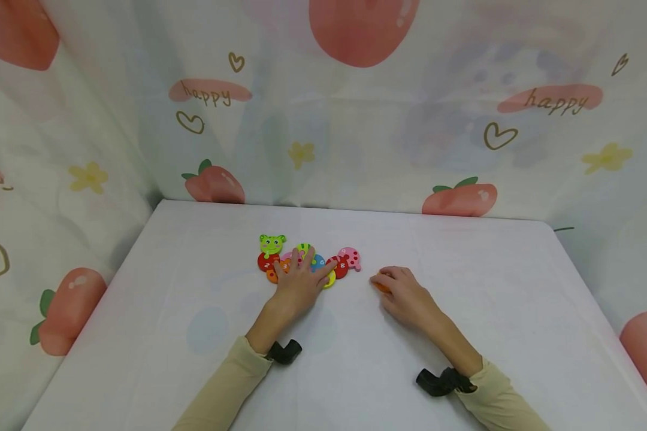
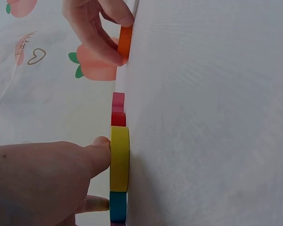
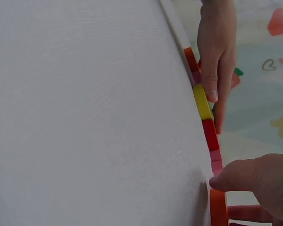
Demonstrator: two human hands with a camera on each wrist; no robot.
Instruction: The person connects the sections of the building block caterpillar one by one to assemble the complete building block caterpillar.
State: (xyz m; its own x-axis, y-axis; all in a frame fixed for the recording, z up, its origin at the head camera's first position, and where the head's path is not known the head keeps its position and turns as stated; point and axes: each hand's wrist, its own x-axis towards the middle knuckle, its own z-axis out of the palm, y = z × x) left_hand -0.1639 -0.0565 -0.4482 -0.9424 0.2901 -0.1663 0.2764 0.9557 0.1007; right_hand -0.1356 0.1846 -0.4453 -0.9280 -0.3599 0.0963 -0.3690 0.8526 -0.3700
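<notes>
A row of colourful numbered caterpillar puzzle pieces lies flat on the table, joined in a wavy line. Its green smiling head piece [image 1: 272, 243] is at the left end, above a red piece [image 1: 266, 262] marked 2. At the right end sits a pink spotted piece [image 1: 349, 257]. My left hand [image 1: 296, 287] rests spread over the middle pieces, fingertips on top; its thumb touches near the yellow piece [image 2: 120, 159]. To the right, my right hand [image 1: 410, 301] pinches an orange puzzle piece [image 3: 219, 207], a short gap away from the pink end. The fingers hide most of its top.
The white table [image 1: 156, 335] stretches around the pieces, with its back edge against a fruit-printed curtain [image 1: 356, 149]. Black straps with camera mounts [image 1: 441, 382] sit on both wrists.
</notes>
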